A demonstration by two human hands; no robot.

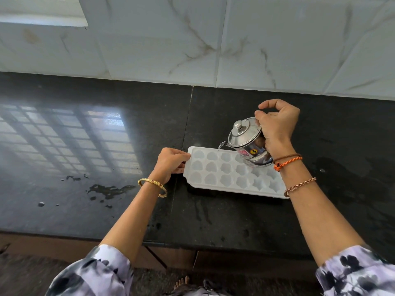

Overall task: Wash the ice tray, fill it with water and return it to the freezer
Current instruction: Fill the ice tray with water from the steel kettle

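White plastic ice tray [230,171] sat flat on the black granite counter [106,210], light and probably flexy. Left hand [171,160] pinched its left end rim, a sensible hold. Right hand [276,129] curled round a small lidded steel pot [249,142], tipped, thin stream going into a back-row cell. Fill levels unclear. Once full it'll slosh; carry level, both ends. Puddles [109,190] on counter.

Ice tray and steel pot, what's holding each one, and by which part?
The left hand grips the ice tray by its left end edge. The right hand holds the tilted steel pot by the side opposite its spout.
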